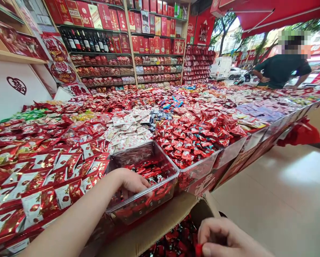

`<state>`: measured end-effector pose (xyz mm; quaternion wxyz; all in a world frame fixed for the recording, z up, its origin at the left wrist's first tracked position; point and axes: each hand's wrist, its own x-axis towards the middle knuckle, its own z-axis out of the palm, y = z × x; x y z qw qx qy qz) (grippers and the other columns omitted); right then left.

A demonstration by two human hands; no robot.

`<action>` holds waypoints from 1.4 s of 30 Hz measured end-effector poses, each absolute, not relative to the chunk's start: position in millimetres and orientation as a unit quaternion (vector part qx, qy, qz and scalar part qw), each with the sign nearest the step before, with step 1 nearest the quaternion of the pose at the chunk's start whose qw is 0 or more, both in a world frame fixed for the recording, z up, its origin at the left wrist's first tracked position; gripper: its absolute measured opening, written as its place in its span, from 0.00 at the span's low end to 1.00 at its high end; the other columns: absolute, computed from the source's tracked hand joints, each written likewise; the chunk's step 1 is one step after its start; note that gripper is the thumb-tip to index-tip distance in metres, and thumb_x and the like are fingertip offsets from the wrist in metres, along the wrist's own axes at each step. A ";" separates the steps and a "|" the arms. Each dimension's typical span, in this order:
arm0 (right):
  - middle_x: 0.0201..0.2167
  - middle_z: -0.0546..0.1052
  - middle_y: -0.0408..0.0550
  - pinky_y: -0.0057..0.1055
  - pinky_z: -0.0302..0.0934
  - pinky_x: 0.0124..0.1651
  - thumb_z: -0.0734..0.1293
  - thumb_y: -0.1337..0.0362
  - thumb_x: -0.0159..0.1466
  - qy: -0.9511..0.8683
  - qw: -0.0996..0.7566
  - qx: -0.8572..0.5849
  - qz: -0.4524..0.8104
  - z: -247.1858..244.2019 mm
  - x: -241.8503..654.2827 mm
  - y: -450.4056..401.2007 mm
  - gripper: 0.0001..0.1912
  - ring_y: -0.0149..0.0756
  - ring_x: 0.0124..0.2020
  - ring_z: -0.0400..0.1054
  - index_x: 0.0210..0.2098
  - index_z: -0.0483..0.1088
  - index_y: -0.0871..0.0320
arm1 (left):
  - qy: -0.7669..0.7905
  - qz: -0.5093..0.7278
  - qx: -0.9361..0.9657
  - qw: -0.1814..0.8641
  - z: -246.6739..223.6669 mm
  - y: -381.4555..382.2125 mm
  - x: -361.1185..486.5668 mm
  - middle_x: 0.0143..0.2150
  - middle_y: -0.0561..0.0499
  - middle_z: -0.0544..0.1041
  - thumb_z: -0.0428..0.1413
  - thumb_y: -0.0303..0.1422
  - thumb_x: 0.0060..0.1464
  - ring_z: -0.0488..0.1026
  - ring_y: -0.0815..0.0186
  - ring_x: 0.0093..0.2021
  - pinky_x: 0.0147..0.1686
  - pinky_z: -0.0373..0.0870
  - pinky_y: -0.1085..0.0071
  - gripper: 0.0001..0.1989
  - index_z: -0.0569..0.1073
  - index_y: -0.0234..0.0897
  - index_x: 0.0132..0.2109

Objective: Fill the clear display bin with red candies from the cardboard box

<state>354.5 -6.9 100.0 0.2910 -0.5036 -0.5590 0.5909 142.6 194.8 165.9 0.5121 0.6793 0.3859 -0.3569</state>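
Note:
My left hand (135, 182) reaches over the near rim into a clear plastic bin (166, 157). Its fingers stretch down among small red-and-black wrapped candies (149, 171), apart as far as they show; the fingertips are partly hidden. In front of the bin, low in the view, stands an open cardboard box (138, 233) with similar wrapped candies (173, 239) inside. Over the box's right side my right hand (224, 237) is closed in a pinch. A small red wrapped candy (199, 250) shows between its thumb and fingers, cut off by the frame's lower edge.
Right of the bin lies a heap of red wrapped candies (189, 139); white packets (130, 126) lie behind, larger red-and-white packets (69, 175) to the left. Shelves (134, 46) with red boxes and bottles stand at the back. A person (283, 67) in a dark shirt stands across the display.

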 end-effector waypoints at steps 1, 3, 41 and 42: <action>0.23 0.68 0.46 0.23 0.53 0.25 0.61 0.53 0.55 -0.576 0.310 -0.500 0.568 118.2 356.9 -1.4 0.14 0.27 0.24 0.58 0.27 0.65 0.59 | 0.386 -0.357 0.681 0.510 166.4 194.6 142.8 0.33 0.53 0.73 0.54 0.48 0.39 0.72 0.67 0.25 0.25 0.70 0.70 0.21 0.67 0.44 0.41; 0.23 0.68 0.47 0.25 0.54 0.25 0.60 0.56 0.57 -0.636 0.349 -0.498 0.475 155.2 358.1 14.0 0.11 0.29 0.24 0.59 0.27 0.64 0.58 | 0.387 -0.358 0.682 0.506 167.1 194.4 143.0 0.33 0.53 0.74 0.55 0.46 0.39 0.72 0.67 0.24 0.25 0.70 0.70 0.21 0.68 0.44 0.41; 0.30 0.74 0.56 0.26 0.56 0.28 0.61 0.74 0.51 -0.887 -0.251 -0.387 0.021 180.9 253.1 199.6 0.11 0.35 0.26 0.66 0.33 0.72 0.68 | 0.376 -0.351 0.690 0.510 161.1 199.5 139.2 0.32 0.51 0.75 0.56 0.43 0.38 0.72 0.65 0.24 0.22 0.70 0.69 0.21 0.69 0.43 0.42; 0.29 0.74 0.55 0.26 0.55 0.28 0.60 0.74 0.52 -0.890 -0.230 -0.394 0.019 186.8 256.5 198.5 0.12 0.34 0.26 0.66 0.33 0.72 0.67 | 0.376 -0.349 0.693 0.507 161.3 199.6 139.3 0.33 0.51 0.75 0.56 0.43 0.38 0.72 0.65 0.24 0.22 0.71 0.69 0.21 0.69 0.43 0.42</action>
